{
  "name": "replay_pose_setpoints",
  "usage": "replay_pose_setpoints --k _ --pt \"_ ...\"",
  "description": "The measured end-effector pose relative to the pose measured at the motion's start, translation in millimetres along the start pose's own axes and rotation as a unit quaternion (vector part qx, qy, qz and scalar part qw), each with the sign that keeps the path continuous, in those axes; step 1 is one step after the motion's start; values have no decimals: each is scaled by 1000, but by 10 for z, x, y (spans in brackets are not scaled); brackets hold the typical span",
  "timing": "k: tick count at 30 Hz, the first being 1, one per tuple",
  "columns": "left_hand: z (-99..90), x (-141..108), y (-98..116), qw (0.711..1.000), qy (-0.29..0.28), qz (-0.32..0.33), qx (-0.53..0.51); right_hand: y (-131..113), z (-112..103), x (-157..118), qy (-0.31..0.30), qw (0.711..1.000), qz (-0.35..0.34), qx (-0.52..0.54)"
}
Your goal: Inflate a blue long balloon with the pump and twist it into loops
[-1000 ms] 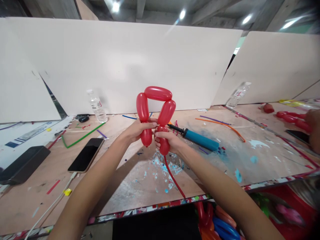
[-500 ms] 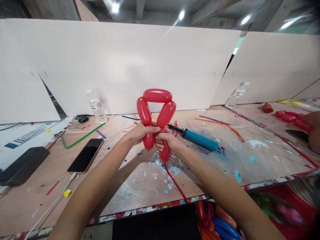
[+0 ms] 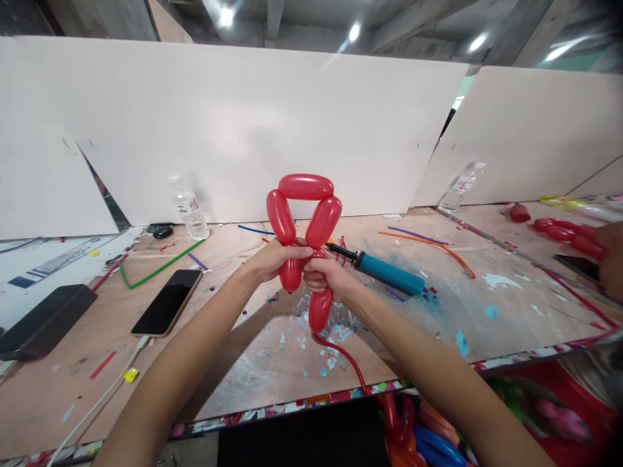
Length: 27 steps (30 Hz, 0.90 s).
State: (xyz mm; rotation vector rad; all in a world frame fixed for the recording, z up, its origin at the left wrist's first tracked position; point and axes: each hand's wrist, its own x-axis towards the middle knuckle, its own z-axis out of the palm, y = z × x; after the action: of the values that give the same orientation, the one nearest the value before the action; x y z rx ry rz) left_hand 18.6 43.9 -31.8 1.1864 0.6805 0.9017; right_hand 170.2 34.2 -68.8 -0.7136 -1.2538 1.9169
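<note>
A red modelling balloon, twisted into several segments, stands up from my two hands above the table. My left hand pinches it where the left upright segment meets a short nozzle-end segment hanging below. My right hand is closed around the lower right segment, just under the right upright one. Below that fist the inflated part bulges out, and a thin uninflated tail curves down to the table's front edge. My fingers hide the joints between the segments.
A blue hand pump lies right of my hands. To the left are a phone on a cable, a black box, a green balloon and a water bottle. Another person's hand is at far right.
The inflated part below my right fist has grown longer and bulges lower. The thin tail, nearly straight before, now bends in a curve. Both hands have stayed almost in place.
</note>
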Motion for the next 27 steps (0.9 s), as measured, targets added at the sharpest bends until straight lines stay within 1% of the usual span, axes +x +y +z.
replay_pose_setpoints --k 5,12,16,19,21,24,25,27 --pt "-1 -8 2 1000 -15 12 0 -11 -3 1 -8 1000 -13 4" --pt "-19 -5 -19 999 -27 20 -12 18 -39 21 -25 999 3 30" --pt "-64 -15 -6 998 -57 13 16 -18 -59 -20 -76 993 9 87" --pt "-106 -24 10 999 -31 7 27 -70 -85 -55 -121 985 8 118" --pt "-132 -26 15 1000 -13 -11 16 -97 -111 -66 -134 984 9 117" --pt "-158 -24 21 999 -31 -30 5 -112 -168 -62 -147 985 15 93" --pt "-162 -22 26 999 -33 -25 2 -111 -191 -57 -155 984 20 81" --pt "-165 -23 45 1000 -15 1 -5 -97 -238 -42 -176 982 30 60"
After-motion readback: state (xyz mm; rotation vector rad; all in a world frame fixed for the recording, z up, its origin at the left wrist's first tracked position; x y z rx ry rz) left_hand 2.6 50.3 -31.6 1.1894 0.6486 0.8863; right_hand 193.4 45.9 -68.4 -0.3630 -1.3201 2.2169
